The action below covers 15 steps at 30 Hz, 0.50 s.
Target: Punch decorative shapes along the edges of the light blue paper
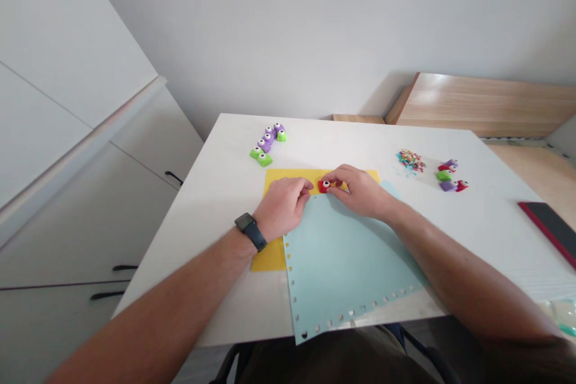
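Note:
A small red craft punch (324,186) with a white, eye-like button sits at the far edge of a light blue sheet of paper (355,258). My right hand (357,189) grips this punch from the right between thumb and fingers. Just left of it, my left hand (288,201) has its fingers curled in at the sheet's far left corner, which it covers; it appears to pinch the paper there. Small punched holes run along the left and near edges of the sheet. Beneath it lies a yellow sheet (269,258), partly covered.
Several purple and green punches (265,143) stand at the table's far left. To the right are a heap of colourful paper bits (410,160) and another group of punches (450,177). A dark, red-edged flat object (549,228) lies at the right edge of the white table (202,204).

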{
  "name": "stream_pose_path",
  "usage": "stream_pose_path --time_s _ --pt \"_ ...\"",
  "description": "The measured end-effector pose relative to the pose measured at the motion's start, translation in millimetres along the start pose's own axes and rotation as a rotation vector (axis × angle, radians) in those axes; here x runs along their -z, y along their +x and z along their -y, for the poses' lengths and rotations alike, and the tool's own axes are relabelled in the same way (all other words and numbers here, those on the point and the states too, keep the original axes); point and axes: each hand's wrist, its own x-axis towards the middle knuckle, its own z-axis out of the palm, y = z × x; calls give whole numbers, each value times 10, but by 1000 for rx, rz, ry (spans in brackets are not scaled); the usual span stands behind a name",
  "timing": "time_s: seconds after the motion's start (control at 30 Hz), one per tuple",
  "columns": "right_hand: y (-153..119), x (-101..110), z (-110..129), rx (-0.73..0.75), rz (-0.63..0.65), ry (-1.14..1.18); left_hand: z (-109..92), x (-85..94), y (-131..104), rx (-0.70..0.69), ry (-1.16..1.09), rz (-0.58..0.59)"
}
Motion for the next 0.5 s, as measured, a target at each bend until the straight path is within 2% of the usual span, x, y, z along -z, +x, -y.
stream_pose_path --time_s 0.5 --pt "0 27 75 24 21 -13 -8 -3 3 3 -6 0"
